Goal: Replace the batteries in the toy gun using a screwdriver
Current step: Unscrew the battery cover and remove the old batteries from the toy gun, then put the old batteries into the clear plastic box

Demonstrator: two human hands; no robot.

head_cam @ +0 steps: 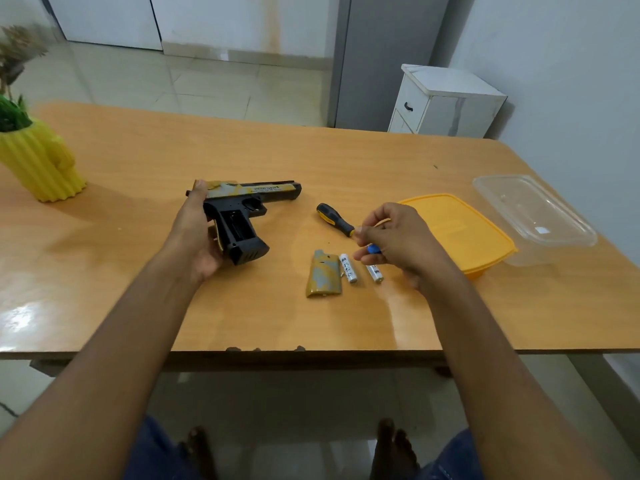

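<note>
A black and gold toy gun (242,209) lies on its side on the wooden table (138,161), its grip compartment open and facing up. My left hand (195,233) holds it at the back of the slide and the grip. The removed gold grip cover (323,274) lies to the right, with two white batteries (348,269) (374,273) beside it. A black and yellow screwdriver (334,219) rests further back. My right hand (398,242) hovers above the batteries, fingertips pinching a small blue-ended battery (373,250).
A yellow container lid (464,230) lies right of my right hand, and a clear plastic box (533,216) sits beyond it near the table's right edge. A yellow ribbed plant pot (40,162) stands at far left. A white cabinet (446,102) is behind the table.
</note>
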